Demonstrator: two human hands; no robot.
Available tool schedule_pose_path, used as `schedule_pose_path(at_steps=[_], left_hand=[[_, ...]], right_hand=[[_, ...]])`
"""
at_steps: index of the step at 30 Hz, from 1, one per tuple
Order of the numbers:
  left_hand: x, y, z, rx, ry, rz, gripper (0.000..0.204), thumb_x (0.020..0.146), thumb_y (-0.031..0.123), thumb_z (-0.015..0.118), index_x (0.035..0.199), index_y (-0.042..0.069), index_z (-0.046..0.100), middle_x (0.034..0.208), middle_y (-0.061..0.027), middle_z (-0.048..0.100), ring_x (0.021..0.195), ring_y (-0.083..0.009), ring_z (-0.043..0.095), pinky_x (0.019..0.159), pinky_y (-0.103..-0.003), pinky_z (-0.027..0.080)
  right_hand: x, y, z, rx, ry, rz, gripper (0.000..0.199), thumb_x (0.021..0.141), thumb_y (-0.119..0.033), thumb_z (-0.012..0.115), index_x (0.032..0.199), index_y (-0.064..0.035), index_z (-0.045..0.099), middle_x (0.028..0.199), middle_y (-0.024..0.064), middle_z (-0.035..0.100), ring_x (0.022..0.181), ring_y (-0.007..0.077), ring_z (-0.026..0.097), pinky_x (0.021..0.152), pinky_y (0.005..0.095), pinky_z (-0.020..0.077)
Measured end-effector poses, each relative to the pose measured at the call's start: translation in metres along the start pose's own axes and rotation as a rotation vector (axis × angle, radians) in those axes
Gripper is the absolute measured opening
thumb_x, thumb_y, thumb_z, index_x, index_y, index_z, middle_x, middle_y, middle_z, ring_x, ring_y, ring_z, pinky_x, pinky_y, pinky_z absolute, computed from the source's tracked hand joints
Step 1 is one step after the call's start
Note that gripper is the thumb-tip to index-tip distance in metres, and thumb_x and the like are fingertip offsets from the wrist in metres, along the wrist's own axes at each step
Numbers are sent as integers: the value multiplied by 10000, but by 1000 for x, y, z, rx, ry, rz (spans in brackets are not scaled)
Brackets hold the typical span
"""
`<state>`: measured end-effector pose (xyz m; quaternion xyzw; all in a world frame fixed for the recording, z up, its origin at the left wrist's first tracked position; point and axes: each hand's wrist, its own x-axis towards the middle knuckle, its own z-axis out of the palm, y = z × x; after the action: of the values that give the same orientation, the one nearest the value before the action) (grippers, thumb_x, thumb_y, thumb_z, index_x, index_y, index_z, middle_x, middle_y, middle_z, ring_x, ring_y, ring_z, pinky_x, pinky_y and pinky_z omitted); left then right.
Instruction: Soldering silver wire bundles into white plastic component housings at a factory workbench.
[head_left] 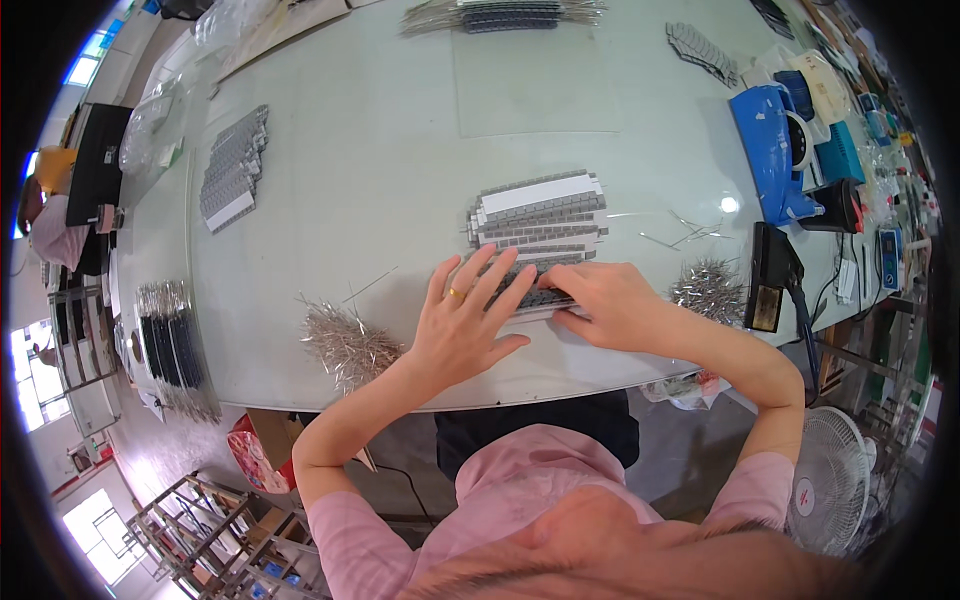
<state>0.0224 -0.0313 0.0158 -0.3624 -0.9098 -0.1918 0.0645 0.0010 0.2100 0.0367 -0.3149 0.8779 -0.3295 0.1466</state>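
- Left hand point(462, 325): palm down, fingers spread, pointing toward one o'clock, forearm bare.
- Right hand point(608, 304): palm down, fingers curled, pointing toward nine o'clock, elbow bent.

Under your left hand point(462, 325) and right hand point(608, 303) lies a matt grey strip of small plastic-looking blocks point(535, 296). The stack of strips point(540, 215) above it, at frame centre, looks the same, with matt white faces. The table point(400, 130) is smooth and pale, with a faint sheen. The pin heaps point(345, 340) at lower left are shiny, bare metal. Your sleeves point(380, 540) are soft pink cloth. The blue device point(768, 140) at upper right is glossy plastic.
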Motion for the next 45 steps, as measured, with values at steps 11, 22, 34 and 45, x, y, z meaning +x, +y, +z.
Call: schedule_pose_path(at_steps=[11, 22, 34, 45], left_hand=[[13, -8, 8, 81, -29, 13, 742, 768, 435, 754, 1401, 144, 500, 1491, -95, 401, 1388, -295, 353, 1098, -531, 270], [32, -17, 10, 134, 1, 1, 736, 727, 383, 789, 1371, 149, 520, 1425, -73, 473, 1358, -264, 395, 1068, -531, 321], [33, -15, 9, 161, -22, 31, 677, 746, 382, 771, 1336, 137, 546, 1390, -77, 505, 1352, -262, 395, 1073, -530, 317], [29, -16, 11, 169, -14, -4, 679, 777, 422, 741, 1360, 133, 547, 1388, -82, 506, 1352, -269, 404, 1094, -563, 244]], right_hand=[[0, 8, 3, -252, 213, -149, 355, 715, -154, 710, 1045, -69, 610, 950, 60, 548, 913, 243, 539, 763, 370, 462], [15, 17, -13, -293, 239, -149, 426, 695, -200, 758, 1079, -69, 628, 986, 69, 577, 921, 265, 546, 802, 385, 436], [75, 70, -74, 43, 60, 182, 263, 797, -198, 722, 998, -40, 662, 883, 71, 650, 852, 215, 589, 781, 343, 473], [80, 77, -79, 428, -105, 272, 159, 857, -147, 652, 894, 6, 630, 754, 2, 610, 707, 79, 510, 661, 256, 425]])
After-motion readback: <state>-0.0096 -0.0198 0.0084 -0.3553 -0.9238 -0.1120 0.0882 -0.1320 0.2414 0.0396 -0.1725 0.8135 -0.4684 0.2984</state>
